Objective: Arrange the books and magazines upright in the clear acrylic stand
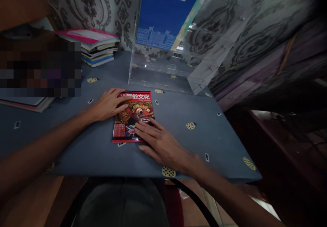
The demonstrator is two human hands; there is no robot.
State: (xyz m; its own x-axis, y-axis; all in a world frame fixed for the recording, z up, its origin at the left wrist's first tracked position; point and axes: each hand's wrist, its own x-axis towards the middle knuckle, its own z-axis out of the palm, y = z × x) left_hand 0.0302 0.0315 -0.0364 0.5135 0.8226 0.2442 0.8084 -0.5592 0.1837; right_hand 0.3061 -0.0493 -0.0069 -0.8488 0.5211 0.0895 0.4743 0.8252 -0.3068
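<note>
Magazine [138, 113], one, closed, glossy; red border, masked figure and large white characters on the cover; lying flat on a table covered with blue-grey cloth [85, 148] printed with yellow pineapples. Left hand [108, 104], the wearer's, at ten o'clock of the cover: palm down, fingers extended and loosely spread over the upper left part, clenching nothing. Right hand [163, 143], the wearer's, at four o'clock: fingers outstretched across the lower right corner, thumb beyond the bottom edge, no grasp taken. Clear acrylic stand [201, 74], at one o'clock, near, with a blue printed panel [163, 16]. Stack of books [99, 46], pink cover uppermost, at eleven o'clock, apart from the magazine. Further books [38, 104], at nine o'clock, partly hidden by a pixelated patch. Patterned wallpaper [89, 2], at twelve o'clock, behind.
</note>
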